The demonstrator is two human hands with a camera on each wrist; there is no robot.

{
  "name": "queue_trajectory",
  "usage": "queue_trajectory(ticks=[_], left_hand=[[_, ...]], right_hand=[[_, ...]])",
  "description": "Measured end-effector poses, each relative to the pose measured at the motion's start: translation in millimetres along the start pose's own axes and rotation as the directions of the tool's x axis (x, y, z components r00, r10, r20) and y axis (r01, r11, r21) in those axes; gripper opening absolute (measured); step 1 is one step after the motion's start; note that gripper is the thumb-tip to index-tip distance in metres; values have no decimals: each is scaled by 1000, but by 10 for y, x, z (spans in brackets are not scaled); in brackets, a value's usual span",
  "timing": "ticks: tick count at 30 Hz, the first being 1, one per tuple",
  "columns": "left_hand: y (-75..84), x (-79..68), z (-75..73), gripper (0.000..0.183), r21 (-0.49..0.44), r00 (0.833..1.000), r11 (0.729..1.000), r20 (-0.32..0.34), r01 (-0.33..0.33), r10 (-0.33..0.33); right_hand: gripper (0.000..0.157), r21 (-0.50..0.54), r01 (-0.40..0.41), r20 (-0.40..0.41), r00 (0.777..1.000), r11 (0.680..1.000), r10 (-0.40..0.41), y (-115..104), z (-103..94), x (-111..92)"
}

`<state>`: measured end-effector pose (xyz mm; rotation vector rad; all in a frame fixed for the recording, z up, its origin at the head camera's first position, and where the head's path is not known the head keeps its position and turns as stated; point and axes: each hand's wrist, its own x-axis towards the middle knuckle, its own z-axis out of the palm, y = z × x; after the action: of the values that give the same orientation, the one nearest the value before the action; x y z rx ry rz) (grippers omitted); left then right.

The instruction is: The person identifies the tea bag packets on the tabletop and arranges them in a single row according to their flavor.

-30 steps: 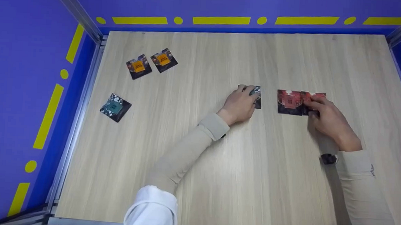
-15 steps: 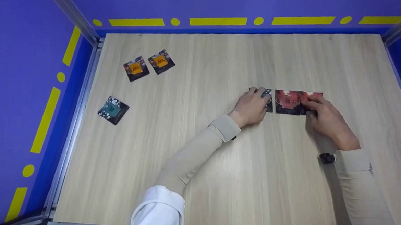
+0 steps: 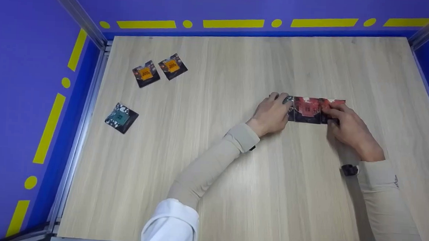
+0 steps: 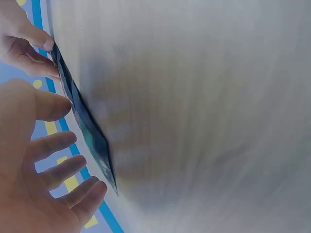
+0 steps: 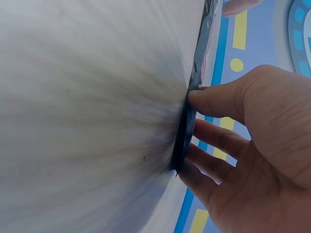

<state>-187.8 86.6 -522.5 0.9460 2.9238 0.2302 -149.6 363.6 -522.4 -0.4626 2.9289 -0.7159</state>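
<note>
On the wooden table, three small flat square packets lie side by side in a row. At its left end is a dark green packet (image 3: 291, 114), mostly covered by my left hand (image 3: 272, 112). The left wrist view shows that hand's fingers spread, fingertips right at the green packet (image 4: 92, 138). A red and black packet (image 3: 308, 110) is in the middle, edge to edge with it. My right hand (image 3: 352, 131) rests its fingertips on another red packet (image 3: 338, 101) at the right end. In the right wrist view, thumb and fingers lie along the dark packet (image 5: 183, 133).
Two orange and black packets (image 3: 146, 74) lie at the back left, slightly turned. Nearer me on the left sits one more green packet (image 3: 121, 118). Blue panels (image 3: 235, 11) with yellow marks rise behind and beside the table (image 3: 217, 69).
My left hand has slid the green packet rightward until it meets the middle red packet, taking up the gap. My right hand stays on the right red packet.
</note>
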Motion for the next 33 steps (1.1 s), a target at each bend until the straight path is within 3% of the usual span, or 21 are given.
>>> queue_trajectory(ticks=[8,18,26,33], left_hand=[[-70,-115,-82,48,-37,1000,999,-12,19,-19],[-329,-393,-222,50,-63,998,996,-13,65,-66],[-691,-719,-290,51,-94,991,989,-67,113,-119],[-1128,-1123,-368,51,-155,969,966,-105,207,-225]], right_hand=[[43,-2,7,0,1000,1000,-7,9,3,7],[42,3,7,-5,1000,1000,-7,7,8,2],[43,12,4,9,1000,1000,-5,8,12,-14],[42,-1,-14,16,1000,1000,14,0,-7,-4]])
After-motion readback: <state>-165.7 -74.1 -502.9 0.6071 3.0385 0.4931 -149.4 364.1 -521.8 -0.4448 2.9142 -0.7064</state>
